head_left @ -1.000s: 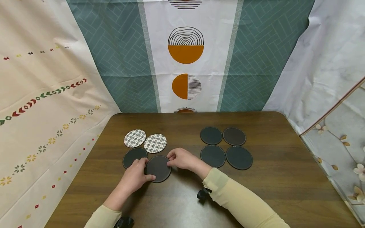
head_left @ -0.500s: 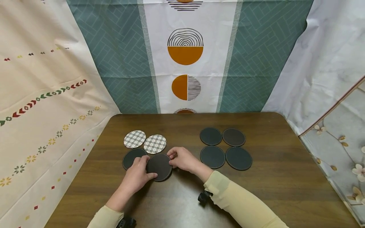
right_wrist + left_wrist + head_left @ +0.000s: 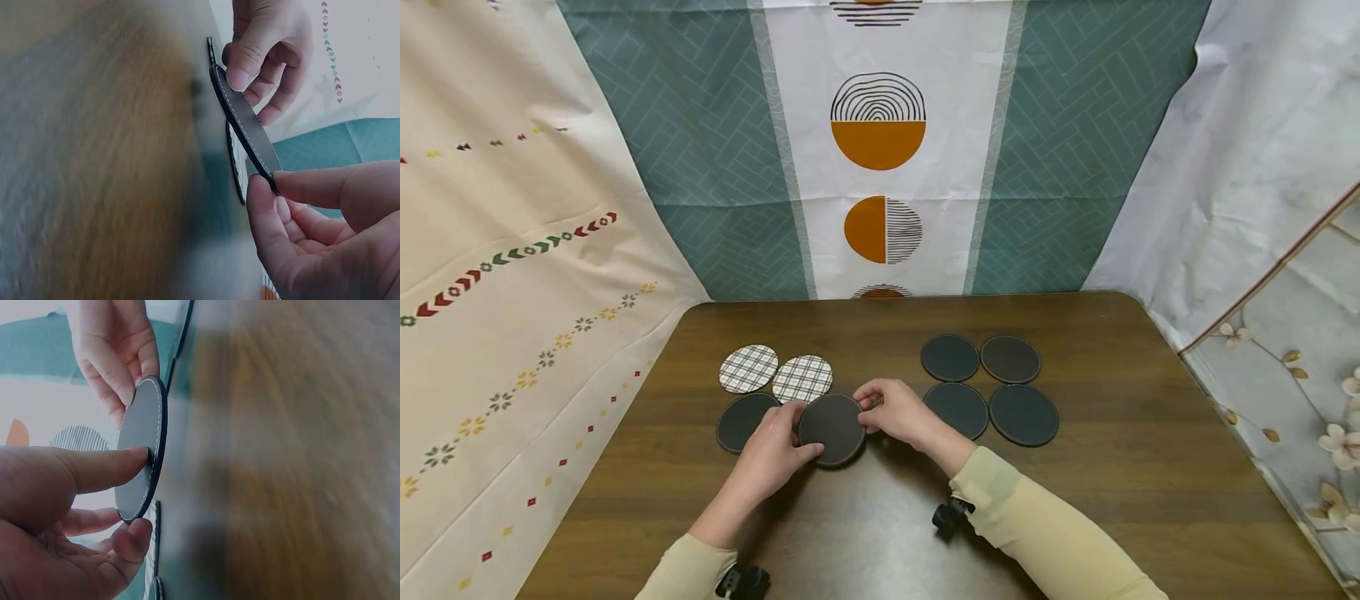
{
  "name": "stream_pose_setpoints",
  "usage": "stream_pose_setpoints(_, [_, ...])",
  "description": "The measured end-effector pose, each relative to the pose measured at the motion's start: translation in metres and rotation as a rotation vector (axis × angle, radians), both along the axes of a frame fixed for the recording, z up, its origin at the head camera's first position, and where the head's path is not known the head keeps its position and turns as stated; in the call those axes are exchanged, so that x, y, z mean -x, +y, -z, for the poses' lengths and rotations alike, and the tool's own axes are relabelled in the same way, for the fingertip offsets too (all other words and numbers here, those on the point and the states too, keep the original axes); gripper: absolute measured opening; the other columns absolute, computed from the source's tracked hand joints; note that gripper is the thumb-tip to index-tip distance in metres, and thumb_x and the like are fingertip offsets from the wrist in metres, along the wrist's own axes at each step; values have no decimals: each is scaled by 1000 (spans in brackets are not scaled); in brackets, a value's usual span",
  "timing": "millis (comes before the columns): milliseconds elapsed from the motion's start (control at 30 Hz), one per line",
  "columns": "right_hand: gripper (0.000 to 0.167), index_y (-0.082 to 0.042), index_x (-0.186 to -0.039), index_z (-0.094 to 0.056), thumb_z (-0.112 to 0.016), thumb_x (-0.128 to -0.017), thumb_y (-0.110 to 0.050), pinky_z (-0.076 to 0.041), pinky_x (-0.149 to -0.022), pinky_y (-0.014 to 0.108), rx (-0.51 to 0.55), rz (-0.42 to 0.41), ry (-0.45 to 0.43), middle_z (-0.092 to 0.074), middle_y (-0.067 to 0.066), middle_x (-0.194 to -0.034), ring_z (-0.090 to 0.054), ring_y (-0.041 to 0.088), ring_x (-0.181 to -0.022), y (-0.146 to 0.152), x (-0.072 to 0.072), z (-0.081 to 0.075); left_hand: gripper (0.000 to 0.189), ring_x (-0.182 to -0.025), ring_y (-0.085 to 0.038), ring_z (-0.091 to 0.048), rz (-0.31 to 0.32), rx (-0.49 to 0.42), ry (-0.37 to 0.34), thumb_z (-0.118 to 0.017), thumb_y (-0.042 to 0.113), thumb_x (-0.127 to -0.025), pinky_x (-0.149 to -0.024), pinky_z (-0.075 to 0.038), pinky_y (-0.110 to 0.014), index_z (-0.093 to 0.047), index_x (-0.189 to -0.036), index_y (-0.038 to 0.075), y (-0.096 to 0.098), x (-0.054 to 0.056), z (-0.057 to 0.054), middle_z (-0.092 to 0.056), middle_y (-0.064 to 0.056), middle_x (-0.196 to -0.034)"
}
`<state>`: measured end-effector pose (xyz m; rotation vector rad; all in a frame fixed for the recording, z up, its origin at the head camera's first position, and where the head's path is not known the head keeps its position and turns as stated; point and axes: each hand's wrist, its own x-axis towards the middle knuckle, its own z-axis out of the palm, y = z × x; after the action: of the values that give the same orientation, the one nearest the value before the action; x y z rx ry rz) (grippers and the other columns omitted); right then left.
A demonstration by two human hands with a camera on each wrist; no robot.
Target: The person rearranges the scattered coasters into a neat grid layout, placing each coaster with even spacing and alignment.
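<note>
Free room: widest span of bare table [image 3: 1150, 475] lies right of the four dark discs [image 3: 1023, 415]; a thinner strip is passable between all discs and the back curtain [image 3: 880, 187]; lane between the two disc groups free at its far part, its near end blocked by the right grip [image 3: 898, 412] and the raised, slanted held disc [image 3: 832, 429]; left grip [image 3: 771, 454] bars the front approach to the left dark disc [image 3: 739, 421]; plaid discs [image 3: 802, 379] lie just behind; right sleeve [image 3: 1037, 521] crosses the near-right approach; bare wood between forearms passable.
</note>
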<state>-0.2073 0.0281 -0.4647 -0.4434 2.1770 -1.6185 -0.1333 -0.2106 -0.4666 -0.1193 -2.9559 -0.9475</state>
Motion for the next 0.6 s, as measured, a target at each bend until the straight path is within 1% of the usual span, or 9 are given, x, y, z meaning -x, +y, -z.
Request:
stream_pose_setpoints(167, [29,2,-128,-74,-76,-99,5,-65,-82,41,-32,25,29,-69,13,-110,-76,23,-87,11,2,-3,67,-94,-24,-57,18,-25,16,-97,15,-86,-76,-50,-40,-63,-141,-2,9,7,-1,-62,-15,-112])
stream_pose_setpoints(267, [29,1,-128,-74,-76,-99,4,-65,-83,42,-58,45,48,-69,12,-110,-76,23,-87,17,3,-5,67,-92,-25,-58,43,-37,49,-97,15,-85,-75,-51,-42,-64,-140,-4,15,10,-1,-62,-15,-111])
stream_pose_setpoints(300, [29,1,-128,-74,-76,-99,4,-65,-84,42,-66,51,53,-69,12,-110,-76,23,-87,19,4,-5,66,-92,-24,-57,61,-36,77,-96,17,-86,-73,-50,-41,-64,-140,-4,14,14,4,-61,-16,-110])
stream_pose_setpoints(400, [29,1,-128,-75,-76,-99,4,-65,-84,42,-83,71,71,-70,12,-110,-76,23,-88,25,5,-8,65,-91,-25,-57,78,-39,97,-96,17,-86,-72,-50,-42,-63,-139,-5,21,18,3,-60,-16,-109])
stream_pose_setpoints(500, [29,1,-129,-74,-75,-99,4,-65,-84,42,-97,89,84,-70,11,-111,-76,23,-90,32,7,-10,66,-95,-27,-57,79,-43,80,-95,17,-88,-76,-51,-43,-63,-142,-4,29,24,2,-60,-18,-115])
stream_pose_setpoints(533, [29,1,-129,-74,-75,-100,4,-65,-85,42,-102,95,87,-70,11,-111,-76,22,-91,35,8,-11,66,-97,-28,-58,67,-45,56,-95,15,-87,-78,-52,-45,-63,-142,-4,34,25,-4,-61,-18,-117])
stream_pose_setpoints(600, [29,1,-130,-74,-75,-100,4,-64,-86,43,-115,105,90,-71,11,-112,-75,21,-93,39,9,-12,67,-102,-30,-59,69,-43,46,-95,15,-88,-83,-53,-48,-63,-144,-4,40,29,-5,-62,-19,-121])
